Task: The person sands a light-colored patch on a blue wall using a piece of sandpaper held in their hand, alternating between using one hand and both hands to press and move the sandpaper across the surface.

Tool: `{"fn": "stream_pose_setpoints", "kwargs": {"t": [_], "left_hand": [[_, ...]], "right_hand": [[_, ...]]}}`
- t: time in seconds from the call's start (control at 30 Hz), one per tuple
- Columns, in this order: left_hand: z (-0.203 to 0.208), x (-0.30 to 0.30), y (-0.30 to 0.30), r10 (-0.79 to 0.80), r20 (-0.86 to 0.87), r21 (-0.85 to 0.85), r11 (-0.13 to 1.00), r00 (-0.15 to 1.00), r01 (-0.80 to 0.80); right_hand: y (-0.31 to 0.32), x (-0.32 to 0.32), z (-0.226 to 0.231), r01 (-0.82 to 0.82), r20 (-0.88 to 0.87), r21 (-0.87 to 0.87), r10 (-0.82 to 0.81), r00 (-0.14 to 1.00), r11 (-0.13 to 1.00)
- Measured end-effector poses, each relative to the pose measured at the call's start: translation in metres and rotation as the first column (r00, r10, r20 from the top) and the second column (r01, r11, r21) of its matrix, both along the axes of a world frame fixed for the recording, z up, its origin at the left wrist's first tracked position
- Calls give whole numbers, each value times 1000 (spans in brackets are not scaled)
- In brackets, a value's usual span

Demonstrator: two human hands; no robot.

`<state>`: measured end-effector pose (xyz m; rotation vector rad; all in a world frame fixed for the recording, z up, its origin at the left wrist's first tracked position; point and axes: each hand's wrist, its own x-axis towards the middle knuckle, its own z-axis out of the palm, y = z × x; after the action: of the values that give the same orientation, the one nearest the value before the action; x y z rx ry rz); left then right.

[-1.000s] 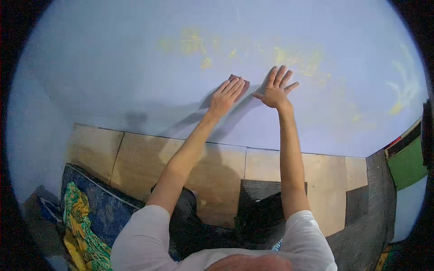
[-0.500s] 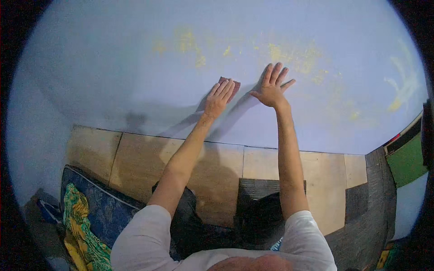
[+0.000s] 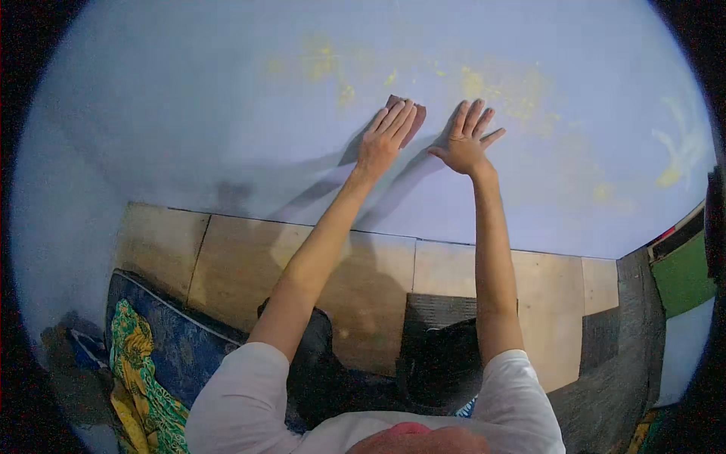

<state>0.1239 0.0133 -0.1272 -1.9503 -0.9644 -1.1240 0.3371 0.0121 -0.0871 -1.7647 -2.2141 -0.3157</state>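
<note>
My left hand presses a reddish-brown piece of sandpaper against the pale blue wall. Its fingers lie close together over the sheet, whose right side and upper corner stick out past them. To the right, my right hand rests on the same wall with fingers spread and nothing in it. Yellow patches show on the wall, above both hands and off to the right.
Wooden boards line the floor along the wall's foot. At the lower left lies a dark blue mattress with a green and yellow cloth on it. A green panel stands at the right.
My left hand has slid up and rightward along the wall with the sandpaper, closer to my right hand. My right hand keeps its spread pose, and the view has shifted slightly.
</note>
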Motion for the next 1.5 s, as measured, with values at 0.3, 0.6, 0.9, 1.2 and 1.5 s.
{"fn": "stream_pose_setpoints", "kwargs": {"t": [0.3,0.6,0.9,1.2,1.5], "left_hand": [[-40,-17,11,-87,-20,-106,991,996,85],[58,6,0,-99,225,-26,994,969,107],[65,-11,2,-246,252,135,967,936,217],[131,-98,-22,-341,691,360,927,638,107],[145,-184,-12,-229,966,189,941,117,279]], "right_hand": [[1,-1,5,-27,-33,10,27,999,1000],[2,3,5,8,-23,-20,-8,1000,1000],[1,-8,8,20,-43,-45,-22,999,999],[8,-1,-8,-38,-62,20,40,997,999],[29,15,-30,-120,-62,246,139,988,962]]}}
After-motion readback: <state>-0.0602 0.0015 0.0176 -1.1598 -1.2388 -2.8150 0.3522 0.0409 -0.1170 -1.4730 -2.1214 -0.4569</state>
